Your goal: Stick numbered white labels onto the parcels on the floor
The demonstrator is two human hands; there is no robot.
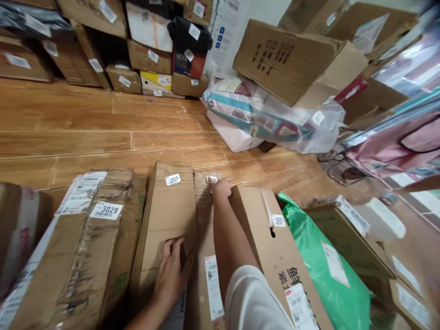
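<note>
Long cardboard boxes lie side by side in front of me. My left hand (173,270), open with fingers slightly bent and apart, rests on the box labelled 3028 (170,201), near its right edge. Further forward, my right hand (222,186) reaches to the far end of the narrow cardboard box (203,217) beside it. One fingertip touches the small white number sticker (213,179) there and covers part of it; only "26" shows. The other fingers sit at that box's right edge, apart from the index finger. Right of my forearm lies the box labelled 3025 (247,220).
To the left lies a worn, taped box labelled 3029 (118,238); to the right, a green plastic parcel (330,261). Stacked parcels (149,55) line the far wall. A clear-wrapped bag (271,112) lies under a large carton (285,59) on the wooden floor (85,128).
</note>
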